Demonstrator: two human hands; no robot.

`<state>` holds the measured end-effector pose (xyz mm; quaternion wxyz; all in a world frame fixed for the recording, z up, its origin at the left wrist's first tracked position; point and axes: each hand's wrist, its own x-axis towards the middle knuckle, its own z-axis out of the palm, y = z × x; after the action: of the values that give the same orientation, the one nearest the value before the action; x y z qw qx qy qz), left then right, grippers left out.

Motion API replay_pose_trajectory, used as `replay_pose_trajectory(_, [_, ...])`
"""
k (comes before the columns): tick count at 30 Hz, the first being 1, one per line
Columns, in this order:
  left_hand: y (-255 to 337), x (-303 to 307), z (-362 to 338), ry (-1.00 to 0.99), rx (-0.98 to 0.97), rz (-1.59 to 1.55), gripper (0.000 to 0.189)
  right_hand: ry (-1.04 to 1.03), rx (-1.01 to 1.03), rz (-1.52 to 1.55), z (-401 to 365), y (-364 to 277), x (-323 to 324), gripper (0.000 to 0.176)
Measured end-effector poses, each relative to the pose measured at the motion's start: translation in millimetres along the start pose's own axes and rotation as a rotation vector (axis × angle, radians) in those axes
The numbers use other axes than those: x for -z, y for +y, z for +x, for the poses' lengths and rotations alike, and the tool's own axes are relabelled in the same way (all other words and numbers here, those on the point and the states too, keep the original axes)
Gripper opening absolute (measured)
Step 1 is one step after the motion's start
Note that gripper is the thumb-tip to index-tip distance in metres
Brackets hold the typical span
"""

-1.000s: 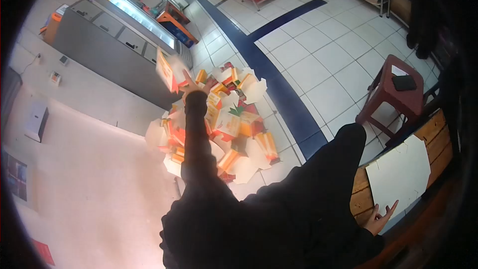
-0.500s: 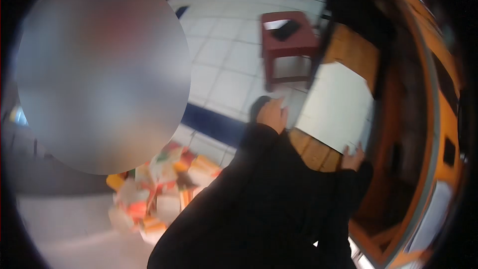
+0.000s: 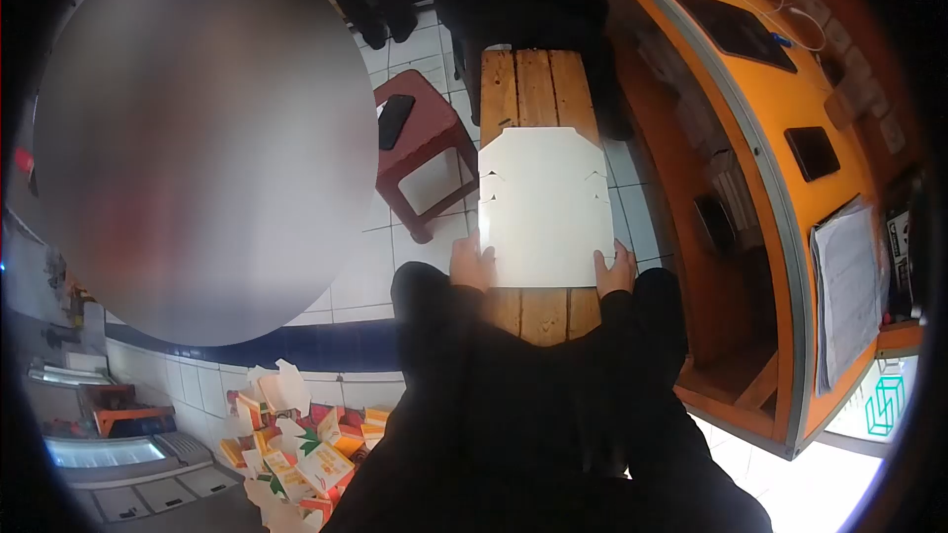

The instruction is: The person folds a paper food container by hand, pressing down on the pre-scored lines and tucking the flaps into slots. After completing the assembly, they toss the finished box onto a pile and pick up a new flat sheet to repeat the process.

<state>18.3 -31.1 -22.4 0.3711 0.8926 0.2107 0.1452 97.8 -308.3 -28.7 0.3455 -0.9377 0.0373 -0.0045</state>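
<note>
Shop or food outlet interior, we note: orange counter (image 3: 760, 69) with tablets, glass-fronted chiller (image 3: 104, 452), tiled floor (image 3: 360, 286), heaped printed food cartons (image 3: 321, 464).

Plank-topped wooden bench (image 3: 534, 89); white cut sheet (image 3: 545, 207) lying on it.

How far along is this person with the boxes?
Partway, it seems. Done: folded boxes lie heaped on the floor. In hand: a white sheet on the bench, left hand and right hand at its side edges. Left: that sheet is still flat, so its folding seems yet to come. How many more follow, I cannot tell.
</note>
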Motion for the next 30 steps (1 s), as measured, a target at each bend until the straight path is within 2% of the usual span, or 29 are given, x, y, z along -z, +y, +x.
replay_pose_trajectory(12, [8,-6,17,0.062,0.124,-0.184,0.033,-0.044,-0.057,0.061,13,-5,5,0.058])
replay_pose_trajectory(15, [8,-9,18,0.09,0.14,-0.226,0.041,-0.012,-0.042,0.045,13,-2,1,0.059])
replay_pose_trajectory(20, [3,-14,20,0.054,0.135,-0.106,0.033,0.0,-0.004,0.035,12,-7,3,0.061])
replay_pose_trajectory(30, [3,-15,14,0.126,0.04,-0.037,0.042,0.054,0.05,0.067,10,-12,7,0.06])
